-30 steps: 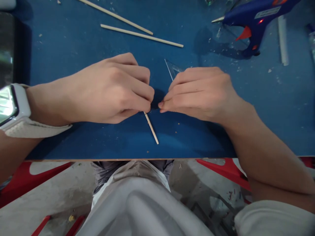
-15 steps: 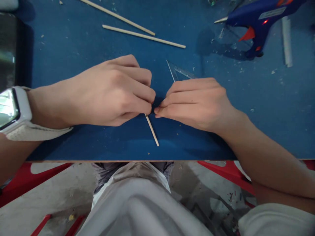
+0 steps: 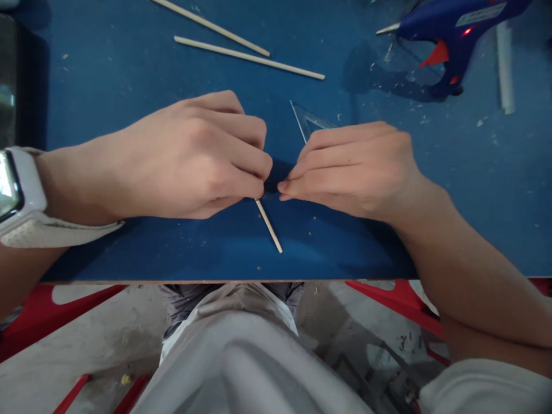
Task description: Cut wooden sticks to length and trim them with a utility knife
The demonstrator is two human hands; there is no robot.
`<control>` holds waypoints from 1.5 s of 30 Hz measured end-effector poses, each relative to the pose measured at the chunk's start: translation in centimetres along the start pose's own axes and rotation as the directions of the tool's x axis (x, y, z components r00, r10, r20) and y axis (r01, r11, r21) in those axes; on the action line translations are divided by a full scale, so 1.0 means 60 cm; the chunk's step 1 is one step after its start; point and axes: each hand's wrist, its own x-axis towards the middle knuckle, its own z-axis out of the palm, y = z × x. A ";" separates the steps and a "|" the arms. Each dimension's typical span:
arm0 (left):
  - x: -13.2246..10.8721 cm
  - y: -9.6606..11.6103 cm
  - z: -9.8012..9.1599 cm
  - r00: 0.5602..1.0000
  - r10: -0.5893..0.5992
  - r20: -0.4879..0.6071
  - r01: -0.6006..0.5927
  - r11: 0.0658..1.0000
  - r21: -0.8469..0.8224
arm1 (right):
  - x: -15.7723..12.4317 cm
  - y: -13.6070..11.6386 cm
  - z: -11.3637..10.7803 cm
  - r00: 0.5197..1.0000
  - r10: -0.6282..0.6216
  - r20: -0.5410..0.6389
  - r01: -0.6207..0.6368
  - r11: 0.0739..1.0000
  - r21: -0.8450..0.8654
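My left hand (image 3: 207,155) is closed around a thin wooden stick (image 3: 269,229), whose lower end sticks out below the fingers toward the table's front edge. The rest of that stick is hidden under the hand. Just to the right, my right hand (image 3: 353,169) is closed in a pinch, its fingertips a small gap away from the left fingers. What the pinch holds, if anything, is too small or hidden to make out. Behind the right hand lies a clear set square (image 3: 313,121), partly covered by the knuckles.
Two longer wooden sticks, a front one (image 3: 250,57) and a back one (image 3: 215,29), lie on the blue table (image 3: 129,75). A blue glue gun (image 3: 451,29) with a lit red light is at the far right, near a whitish stick (image 3: 503,69). A dark box (image 3: 19,86) stands left.
My right hand has moved slightly right and away from the left fingers. The left hand still grips the stick, whose exposed end has shifted a little to the right.
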 end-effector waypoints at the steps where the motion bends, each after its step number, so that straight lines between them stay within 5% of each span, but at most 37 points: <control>1: 0.000 0.001 -0.001 1.000 0.006 -0.004 -0.006 1.000 -0.016 | 0.002 -0.001 0.000 1.000 0.000 0.008 0.000 1.000 -0.017; 45: 0.001 0.006 -0.003 1.000 -0.004 0.006 0.004 1.000 0.019 | 0.012 -0.003 -0.008 0.999 0.004 0.051 -0.001 0.999 -0.041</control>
